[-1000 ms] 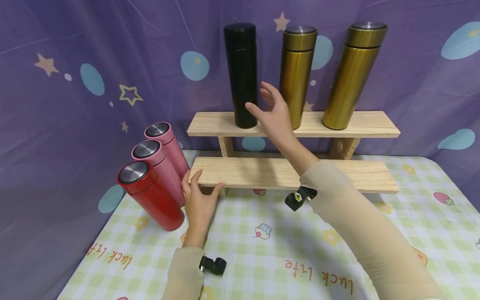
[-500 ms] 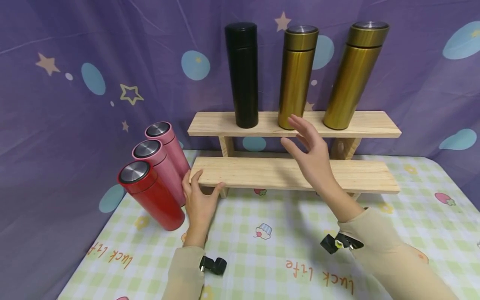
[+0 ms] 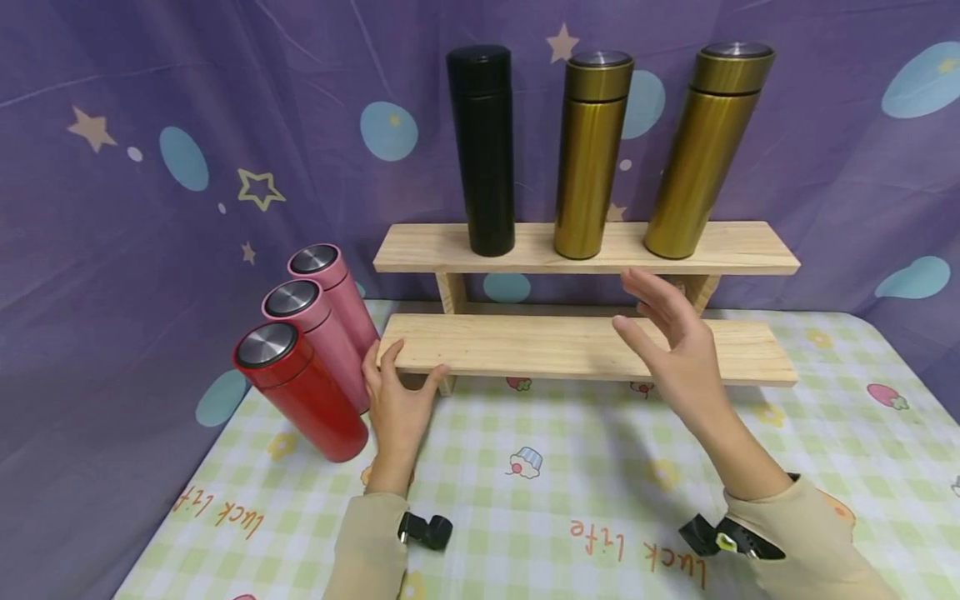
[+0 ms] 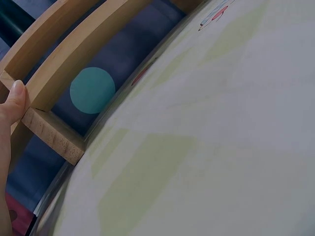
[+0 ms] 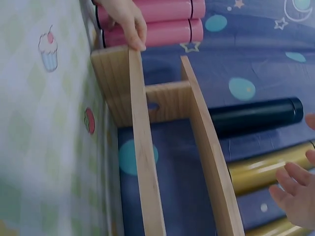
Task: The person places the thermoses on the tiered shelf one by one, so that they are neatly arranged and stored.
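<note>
My left hand [image 3: 397, 408] holds the left front corner of a two-tier wooden shelf [image 3: 510, 346], its thumb [image 4: 17, 93] against the front edge of the lower board. My right hand [image 3: 678, 358] is raised in front of the lower board's right half, fingers apart and holding nothing. On the upper board stand a black thermos bottle [image 3: 487, 167], a gold thermos bottle [image 3: 592, 175] and another gold thermos bottle [image 3: 701, 167] to its right. Left of the shelf, a red thermos bottle [image 3: 315, 400] stands in front of two pink thermos bottles [image 3: 333, 342], close beside my left hand.
A green-and-white checked cloth [image 3: 480, 517] with printed cupcakes and lettering covers the table. Behind the shelf hangs a purple curtain [image 3: 315, 108] with stars and blue ovals. The lower board carries no bottle.
My right hand has moved right and down, away from beside the black thermos bottle and the middle gold one. My left hand and the bottles have stayed in place.
</note>
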A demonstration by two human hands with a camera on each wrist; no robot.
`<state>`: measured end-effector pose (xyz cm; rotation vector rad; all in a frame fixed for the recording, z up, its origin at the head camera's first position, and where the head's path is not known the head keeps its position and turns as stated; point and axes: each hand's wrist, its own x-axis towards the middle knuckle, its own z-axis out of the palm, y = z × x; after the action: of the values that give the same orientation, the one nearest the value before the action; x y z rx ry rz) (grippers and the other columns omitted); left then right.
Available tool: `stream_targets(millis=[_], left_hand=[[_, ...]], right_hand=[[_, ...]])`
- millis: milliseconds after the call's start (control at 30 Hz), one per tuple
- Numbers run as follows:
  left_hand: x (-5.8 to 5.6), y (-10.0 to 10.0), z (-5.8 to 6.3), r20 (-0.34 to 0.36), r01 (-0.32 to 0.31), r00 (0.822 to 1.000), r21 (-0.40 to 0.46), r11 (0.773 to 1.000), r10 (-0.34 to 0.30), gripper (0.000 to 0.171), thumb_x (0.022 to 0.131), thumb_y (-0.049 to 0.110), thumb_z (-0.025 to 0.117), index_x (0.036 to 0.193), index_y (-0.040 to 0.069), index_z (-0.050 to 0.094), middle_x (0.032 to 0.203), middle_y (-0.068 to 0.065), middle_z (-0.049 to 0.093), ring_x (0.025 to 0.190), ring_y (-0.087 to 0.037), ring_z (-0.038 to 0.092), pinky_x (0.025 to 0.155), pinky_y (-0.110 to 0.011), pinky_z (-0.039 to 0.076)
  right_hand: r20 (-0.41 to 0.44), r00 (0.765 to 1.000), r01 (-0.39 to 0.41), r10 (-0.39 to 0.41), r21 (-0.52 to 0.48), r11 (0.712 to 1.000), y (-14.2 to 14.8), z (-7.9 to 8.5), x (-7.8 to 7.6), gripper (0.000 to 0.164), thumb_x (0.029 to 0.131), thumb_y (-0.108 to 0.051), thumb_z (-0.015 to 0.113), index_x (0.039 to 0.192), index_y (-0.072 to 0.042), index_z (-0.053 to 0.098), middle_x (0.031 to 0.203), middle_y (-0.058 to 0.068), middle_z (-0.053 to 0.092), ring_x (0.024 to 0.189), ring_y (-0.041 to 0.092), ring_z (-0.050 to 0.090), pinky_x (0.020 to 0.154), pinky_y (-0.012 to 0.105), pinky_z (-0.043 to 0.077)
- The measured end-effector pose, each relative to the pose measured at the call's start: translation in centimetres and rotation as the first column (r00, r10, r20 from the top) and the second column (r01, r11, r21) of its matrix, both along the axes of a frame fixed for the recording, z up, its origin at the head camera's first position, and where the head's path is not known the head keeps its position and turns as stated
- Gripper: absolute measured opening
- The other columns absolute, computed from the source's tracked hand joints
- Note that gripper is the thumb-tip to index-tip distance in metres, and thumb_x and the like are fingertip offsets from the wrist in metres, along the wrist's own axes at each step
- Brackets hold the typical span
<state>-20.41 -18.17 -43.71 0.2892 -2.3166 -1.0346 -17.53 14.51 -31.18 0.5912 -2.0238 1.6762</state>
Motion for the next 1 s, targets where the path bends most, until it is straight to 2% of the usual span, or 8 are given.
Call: stream_targets(millis=[400,633,867,1000], left_hand=[[0.1,0.0,0.0,0.013,0.005,1.0,0.002,1.0,-0.005,0.081,0.076,0.056,0.08,0.142,0.019,0.049,0.155,-0.009,0.026,0.138,-0.034,0.034,0.096,-0.057,0.041],[0.0,0.0,0.0,0.014,0.005,1.0,0.008,1.0,-0.005,0.082,0.076,0.056,0.08,0.142,0.019,0.049,0.155,-0.008,0.026,0.137,-0.034,0.035,0.095,-0.057,0.041],[0.0,0.0,-0.1,0.014,0.001,1.0,0.007,1.0,-0.001,0.081,0.076,0.056,0.08,0.141,0.02,0.049,0.155,-0.008,0.026,0.137,-0.035,0.035,0.095,-0.056,0.041],[0.0,0.0,0.0,0.017,0.001,1.0,0.006,1.0,-0.001,0.08,0.076,0.055,0.08,0.142,0.02,0.049,0.155,-0.008,0.026,0.137,-0.035,0.035,0.094,-0.057,0.042]], right_hand=[[0.002,1.0,0.011,-0.011,0.107,0.994,4.2,-0.7,1.3,0.052,0.09,0.014,0.061,0.139,0.0,0.053,0.137,0.007,0.058,0.126,0.014,0.051,0.104,0.022,0.037],[-0.009,0.999,-0.04,0.041,0.066,0.997,6.7,-1.0,1.4,0.051,0.09,0.017,0.058,0.139,0.005,0.051,0.138,0.008,0.058,0.126,0.016,0.051,0.104,0.021,0.036],[-0.001,0.999,0.045,-0.046,0.159,0.986,8.7,-1.5,1.4,0.05,0.091,0.014,0.059,0.139,0.003,0.052,0.137,0.002,0.059,0.126,0.01,0.051,0.103,0.019,0.036],[0.019,0.997,0.067,-0.071,0.152,0.986,9.8,-2.0,1.4,0.048,0.092,0.012,0.059,0.139,0.003,0.052,0.137,0.001,0.059,0.127,0.01,0.051,0.103,0.018,0.037]])
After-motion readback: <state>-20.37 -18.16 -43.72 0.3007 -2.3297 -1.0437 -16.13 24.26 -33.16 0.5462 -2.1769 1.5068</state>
